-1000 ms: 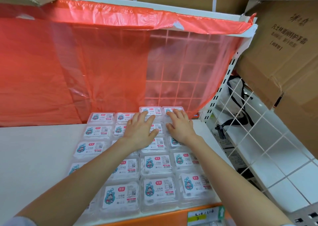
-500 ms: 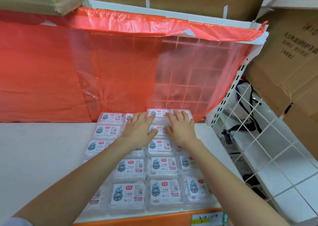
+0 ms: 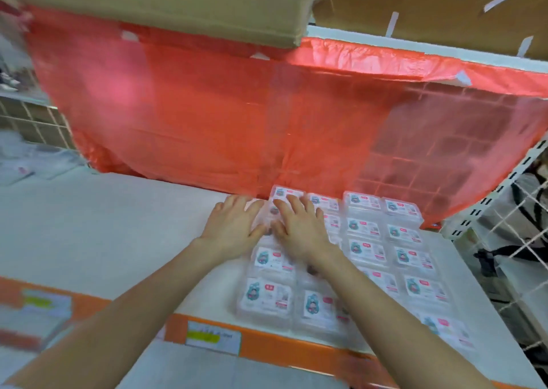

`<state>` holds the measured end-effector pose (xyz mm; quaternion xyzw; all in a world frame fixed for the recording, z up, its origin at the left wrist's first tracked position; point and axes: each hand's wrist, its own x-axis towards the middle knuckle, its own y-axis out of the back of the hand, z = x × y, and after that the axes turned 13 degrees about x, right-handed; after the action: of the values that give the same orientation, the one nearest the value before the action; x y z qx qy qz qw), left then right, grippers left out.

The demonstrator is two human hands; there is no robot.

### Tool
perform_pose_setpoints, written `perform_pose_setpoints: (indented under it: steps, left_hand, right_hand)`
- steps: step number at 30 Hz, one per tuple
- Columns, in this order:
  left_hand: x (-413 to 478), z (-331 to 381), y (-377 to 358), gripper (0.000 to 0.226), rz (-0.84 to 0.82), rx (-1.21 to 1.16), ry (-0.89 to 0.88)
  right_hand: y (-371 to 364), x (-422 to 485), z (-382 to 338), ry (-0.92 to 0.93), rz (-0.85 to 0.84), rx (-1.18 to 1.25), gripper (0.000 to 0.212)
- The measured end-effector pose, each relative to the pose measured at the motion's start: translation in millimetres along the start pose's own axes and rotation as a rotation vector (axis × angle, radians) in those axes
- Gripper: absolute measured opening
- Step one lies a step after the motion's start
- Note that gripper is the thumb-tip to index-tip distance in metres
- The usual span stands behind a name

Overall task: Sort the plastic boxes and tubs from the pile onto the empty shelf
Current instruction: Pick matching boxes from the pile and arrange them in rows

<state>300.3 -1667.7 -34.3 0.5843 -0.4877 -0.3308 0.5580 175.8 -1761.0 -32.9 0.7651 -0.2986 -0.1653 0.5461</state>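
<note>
Head view shows the left hand [image 3: 232,228] and right hand [image 3: 299,231] flat, fingers [image 3: 235,208] straight and holding nothing, on the far left corner of the clear plastic boxes with white labels [image 3: 366,249], which fill the right side of the white shelf [image 3: 118,225].

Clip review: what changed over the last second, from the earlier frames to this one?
Both hands slid left across the boxes: the left hand now presses at the block's left edge, the right hand on the leftmost columns. The view swung left too. Fingers remain flat, gripping nothing; the boxes stay in rows on the shelf.
</note>
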Motion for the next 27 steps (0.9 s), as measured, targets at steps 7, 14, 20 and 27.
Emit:
perform_pose_setpoints:
  steps: [7, 14, 20, 27]
  left_hand:
    - [-97, -125, -10, 0.076, -0.03, 0.054, 0.179]
    - [-205, -253, -31, 0.052, -0.111, 0.055, 0.361]
    - [-280, -316, -32, 0.066, -0.107, -0.059, 0.485]
    - [-315, -358, -50, 0.094, -0.073, -0.024, 0.603]
  right_hand:
    - [-59, 10, -144, 0.19, -0.106, 0.025, 0.05]
    - [-127, 8, -289, 0.336, -0.192, 0.054, 0.049]
    - [-161, 11, -370, 0.393, -0.234, 0.054, 0.047]
    - [-187, 17, -434, 0.492, -0.312, 0.055, 0.046]
